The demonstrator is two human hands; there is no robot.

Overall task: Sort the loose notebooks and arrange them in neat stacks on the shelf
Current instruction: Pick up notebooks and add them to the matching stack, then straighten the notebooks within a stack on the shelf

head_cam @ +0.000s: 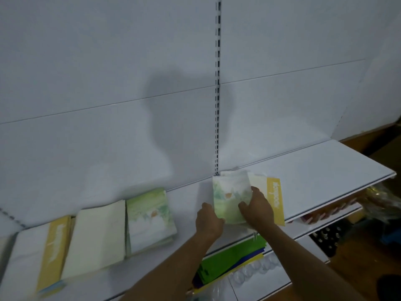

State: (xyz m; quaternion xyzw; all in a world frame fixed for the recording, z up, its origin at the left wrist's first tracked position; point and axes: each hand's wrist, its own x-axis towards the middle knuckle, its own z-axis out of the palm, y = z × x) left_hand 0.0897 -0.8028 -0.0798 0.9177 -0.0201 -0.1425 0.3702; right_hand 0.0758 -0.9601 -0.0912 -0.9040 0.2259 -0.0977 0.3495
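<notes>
Both hands hold a green-and-white watercolour notebook (230, 195) above the white shelf (314, 170). My left hand (208, 220) grips its lower left edge, and my right hand (258, 209) grips its right side. Under it lies a notebook with a yellow band (275, 198). On the shelf to the left sit three stacks: a green watercolour stack (149, 220), a pale cream stack (95, 242) and a yellow-banded stack (36, 255).
A slotted upright rail (217, 83) runs down the white back panel. On the lower shelf lie green, blue and yellow sheets (230, 261) and clear plastic packs (256, 270). Bagged goods (382, 203) sit at the right.
</notes>
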